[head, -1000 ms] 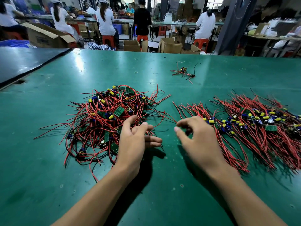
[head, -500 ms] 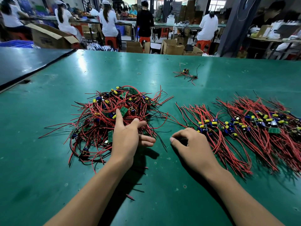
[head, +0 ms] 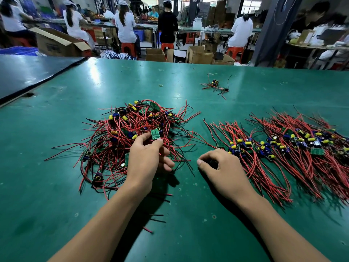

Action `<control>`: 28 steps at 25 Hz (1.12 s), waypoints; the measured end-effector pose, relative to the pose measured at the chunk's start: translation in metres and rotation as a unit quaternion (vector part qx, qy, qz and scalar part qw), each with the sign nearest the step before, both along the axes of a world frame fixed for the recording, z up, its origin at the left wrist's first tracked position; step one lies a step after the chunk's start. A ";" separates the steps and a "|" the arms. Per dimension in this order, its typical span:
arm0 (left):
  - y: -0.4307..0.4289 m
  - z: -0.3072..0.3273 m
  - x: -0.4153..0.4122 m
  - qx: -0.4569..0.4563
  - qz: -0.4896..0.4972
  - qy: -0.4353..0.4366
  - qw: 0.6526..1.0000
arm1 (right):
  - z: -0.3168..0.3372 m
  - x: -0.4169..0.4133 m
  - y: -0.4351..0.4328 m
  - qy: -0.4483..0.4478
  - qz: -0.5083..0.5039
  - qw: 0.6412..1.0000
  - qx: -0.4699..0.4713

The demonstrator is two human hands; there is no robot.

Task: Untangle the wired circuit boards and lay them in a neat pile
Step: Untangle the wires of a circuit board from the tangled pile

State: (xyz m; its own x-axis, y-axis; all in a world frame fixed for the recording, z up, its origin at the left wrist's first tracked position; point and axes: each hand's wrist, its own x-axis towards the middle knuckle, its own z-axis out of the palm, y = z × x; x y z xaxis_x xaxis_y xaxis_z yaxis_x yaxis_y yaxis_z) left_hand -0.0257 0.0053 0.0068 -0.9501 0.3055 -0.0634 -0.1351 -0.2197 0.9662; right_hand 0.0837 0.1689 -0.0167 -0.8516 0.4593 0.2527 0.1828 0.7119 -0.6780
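Your left hand point(head: 145, 161) pinches a green board point(head: 155, 134) between thumb and forefinger at the near edge of the tangle point(head: 120, 129), centre-left of the frame. Your right hand point(head: 221, 167) rests curled on the table point(head: 47, 195), lower centre; I cannot tell whether it holds anything. At right, the combed rows point(head: 283, 148) suggest roughly half the job is done. The tangle and a stray cluster point(head: 214, 86) at upper centre remain.

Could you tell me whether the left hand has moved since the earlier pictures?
Yes: the left hand has reached farther into the tangled heap, away from the person, and now pinches a green board.
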 end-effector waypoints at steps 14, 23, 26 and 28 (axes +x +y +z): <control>0.006 0.002 0.020 0.012 -0.073 -0.022 0.997 | 0.009 -0.001 -0.003 0.104 -0.026 0.990 -0.088; 0.012 -0.005 0.022 0.007 -0.105 -0.030 0.994 | 0.017 -0.006 -0.026 0.094 0.115 0.988 -0.040; 0.012 -0.007 0.021 -0.005 -0.101 -0.022 0.995 | 0.017 -0.009 -0.025 0.099 0.074 0.989 -0.080; 0.012 -0.008 0.021 -0.019 -0.106 -0.007 0.994 | 0.017 -0.009 -0.023 0.088 0.048 0.988 -0.115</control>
